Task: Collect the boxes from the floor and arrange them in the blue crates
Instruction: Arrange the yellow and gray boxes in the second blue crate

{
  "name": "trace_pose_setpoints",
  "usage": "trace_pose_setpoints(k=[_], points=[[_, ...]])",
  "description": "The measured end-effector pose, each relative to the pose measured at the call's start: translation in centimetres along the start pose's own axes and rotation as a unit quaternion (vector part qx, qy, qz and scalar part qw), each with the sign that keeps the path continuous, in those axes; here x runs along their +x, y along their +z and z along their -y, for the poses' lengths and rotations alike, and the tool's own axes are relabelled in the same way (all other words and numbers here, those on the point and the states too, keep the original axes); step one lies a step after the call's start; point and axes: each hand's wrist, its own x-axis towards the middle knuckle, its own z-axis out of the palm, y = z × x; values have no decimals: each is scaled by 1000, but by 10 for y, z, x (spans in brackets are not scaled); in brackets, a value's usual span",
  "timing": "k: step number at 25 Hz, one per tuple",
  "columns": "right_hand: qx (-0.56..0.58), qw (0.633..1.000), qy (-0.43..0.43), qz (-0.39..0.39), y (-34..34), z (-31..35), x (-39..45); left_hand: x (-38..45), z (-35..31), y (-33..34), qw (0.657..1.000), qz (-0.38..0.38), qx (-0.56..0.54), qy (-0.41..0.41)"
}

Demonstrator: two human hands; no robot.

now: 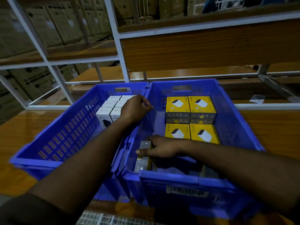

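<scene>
Two blue crates stand side by side on a wooden shelf, the left crate (53, 140) and the right crate (233, 114). Several white boxes (112, 106) are lined up at the back of the left crate. Several yellow boxes (190, 117) are stacked at the back right of the right crate. My left hand (136, 109) grips the rim between the two crates with curled fingers. Low in the right crate's near left corner, my right hand (159, 147) holds a grey-and-yellow box (143, 155), fingers on its top and thumb across its side.
The wooden shelf (267, 127) carries the crates inside a white metal rack (123, 62). Brown cartons (48, 30) fill the racks behind on the left. A metal grating (105, 219) lies at the bottom edge. A small paper (257, 99) lies on a shelf at the right.
</scene>
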Motion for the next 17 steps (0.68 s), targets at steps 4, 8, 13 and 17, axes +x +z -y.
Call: trace_pose_setpoints(k=[4, 8, 13, 17], points=[[124, 975, 160, 86, -6, -1, 7, -2, 3, 6, 1000, -12, 21, 6], [221, 933, 248, 142, -21, -8, 0, -1, 5, 5, 1000, -13, 17, 17], [177, 945, 272, 41, -59, -16, -15, 4, 4, 1, 998, -34, -32, -47], [270, 918, 252, -145, -101, -29, -25, 21, 0, -8, 975, 12, -186, -124]])
